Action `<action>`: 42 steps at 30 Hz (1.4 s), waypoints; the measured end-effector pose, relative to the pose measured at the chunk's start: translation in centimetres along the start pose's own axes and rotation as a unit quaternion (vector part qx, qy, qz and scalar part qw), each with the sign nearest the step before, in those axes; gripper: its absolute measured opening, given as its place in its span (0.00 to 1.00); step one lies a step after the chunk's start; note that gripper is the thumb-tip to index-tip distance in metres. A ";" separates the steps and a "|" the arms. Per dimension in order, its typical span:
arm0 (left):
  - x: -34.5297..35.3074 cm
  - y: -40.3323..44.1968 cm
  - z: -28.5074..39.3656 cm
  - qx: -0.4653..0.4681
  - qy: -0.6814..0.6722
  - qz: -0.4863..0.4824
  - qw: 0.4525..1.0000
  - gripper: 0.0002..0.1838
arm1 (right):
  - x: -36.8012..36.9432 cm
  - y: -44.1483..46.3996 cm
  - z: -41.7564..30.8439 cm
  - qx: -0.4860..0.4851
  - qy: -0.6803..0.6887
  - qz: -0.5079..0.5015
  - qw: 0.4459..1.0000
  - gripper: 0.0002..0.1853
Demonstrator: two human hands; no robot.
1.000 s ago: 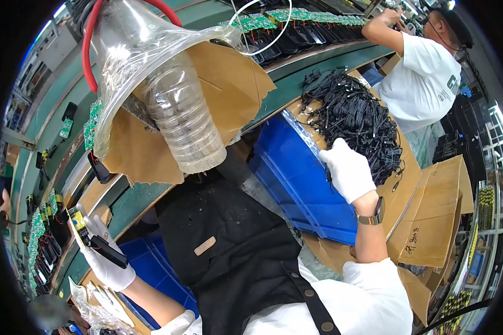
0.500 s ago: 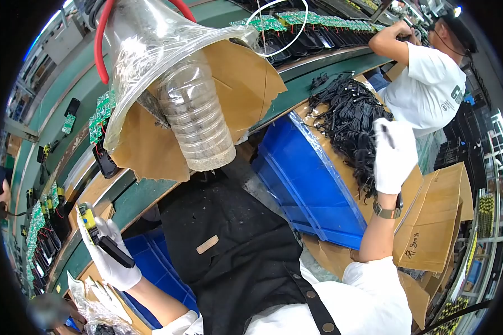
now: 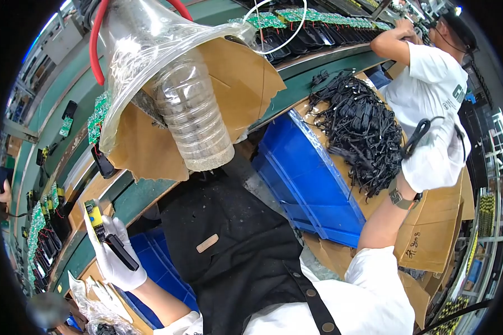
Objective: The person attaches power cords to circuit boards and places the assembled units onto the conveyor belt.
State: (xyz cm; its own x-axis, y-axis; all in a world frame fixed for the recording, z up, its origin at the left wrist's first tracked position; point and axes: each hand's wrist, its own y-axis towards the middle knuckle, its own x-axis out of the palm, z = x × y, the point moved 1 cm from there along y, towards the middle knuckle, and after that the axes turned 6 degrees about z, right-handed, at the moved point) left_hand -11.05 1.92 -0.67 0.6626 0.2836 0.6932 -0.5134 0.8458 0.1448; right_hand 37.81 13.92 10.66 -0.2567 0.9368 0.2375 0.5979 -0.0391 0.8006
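My left hand [image 3: 120, 267], in a white glove, is at the lower left. It is closed on a small electronic assembly [image 3: 94, 214] with a yellow part, and a black casing piece [image 3: 121, 252] lies across the fingers. My right hand [image 3: 435, 162], also gloved, is raised at the right. It grips a looped black cable [image 3: 417, 135], one end of which sticks up past the fingers. Beside that hand is a heap of bundled black cables [image 3: 363, 131] on cardboard over a blue bin [image 3: 307, 178].
A plastic-wrapped cone with a ribbed clear bottle [image 3: 195, 120] hangs at upper centre. Green circuit boards [image 3: 313, 19] in black casings line the conveyor. A co-worker in a white shirt [image 3: 430, 78] sits at upper right. An open cardboard box [image 3: 430, 234] stands right.
My right hand has moved right and slightly down, away from over the cable heap, and a looped black cable now shows in it. My left hand has barely shifted.
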 end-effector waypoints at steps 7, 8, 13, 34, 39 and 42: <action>0.8 -0.3 -0.5 -0.019 0.041 0.094 0.995 0.31 | 0.8 -1.8 -4.3 -0.017 0.001 -0.104 0.994 0.07; 1.2 -0.5 -0.5 -0.019 0.042 0.094 0.994 0.31 | 0.4 -1.8 -4.8 -0.054 0.035 -0.134 0.989 0.08; 3.0 -1.3 -1.5 -0.089 -0.008 0.044 0.995 0.34 | -0.5 -3.7 -7.3 -0.194 0.186 -0.236 0.934 0.14; 7.7 -6.4 -4.5 -0.216 -0.004 -0.129 0.968 0.34 | -3.7 -15.1 -13.2 0.130 0.302 -0.627 0.706 0.11; 7.2 -6.4 -4.5 -0.274 -0.039 -0.104 0.955 0.41 | -3.2 -15.4 -13.5 0.161 0.325 -0.633 0.684 0.10; 7.6 -6.4 -4.5 -0.272 -0.064 -0.113 0.954 0.40 | -3.1 -15.6 -13.7 0.166 0.324 -0.630 0.686 0.08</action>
State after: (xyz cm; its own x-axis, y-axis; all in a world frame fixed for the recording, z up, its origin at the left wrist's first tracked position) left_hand -0.32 0.70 0.49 0.6330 0.0380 0.7732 0.0162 0.9979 -0.0623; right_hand 18.89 6.86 4.93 -0.9480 -0.2008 -0.2471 -0.2959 0.8421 0.4510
